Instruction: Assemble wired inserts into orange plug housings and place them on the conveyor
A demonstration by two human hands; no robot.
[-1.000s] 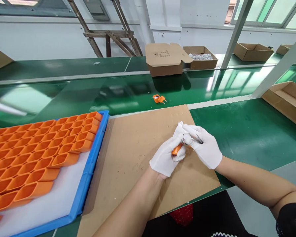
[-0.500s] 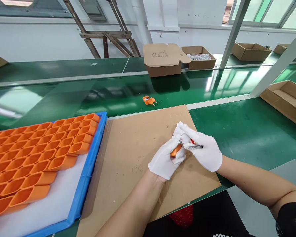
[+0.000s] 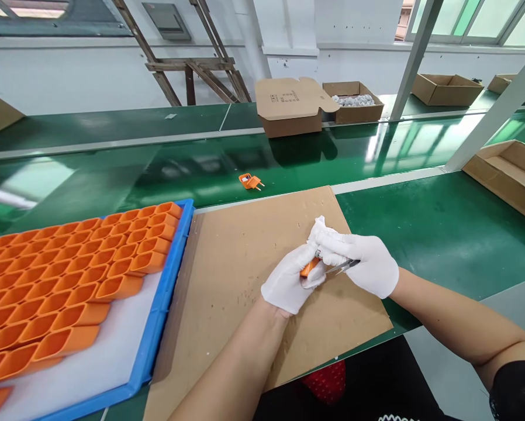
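Observation:
My left hand (image 3: 292, 278), in a white glove, is closed around an orange plastic housing (image 3: 310, 267). Its fingers hide most of this part, and a small metal piece (image 3: 318, 253) shows at its upper end. Against the left fingertips rests my right hand (image 3: 365, 263), also gloved, with its thumb and fingers pressed together. A pair of tweezers (image 3: 342, 266) with a thin metal end and a dark part sticks out under the right fingers. Both hands are above a brown cardboard sheet (image 3: 240, 257).
On the left, a blue tray (image 3: 159, 310) holds rows of orange housings (image 3: 82, 269). An orange two-pin plug (image 3: 251, 181) lies on the green conveyor belt (image 3: 192, 169). Cardboard boxes (image 3: 289, 111) stand beyond, one containing small whitish parts (image 3: 353, 100). Another box (image 3: 508, 175) sits at right.
The plug on the belt has moved left. My right hand has shifted slightly and turned, and the tweezers now show more below its fingers. A red bit between the hands is hidden now.

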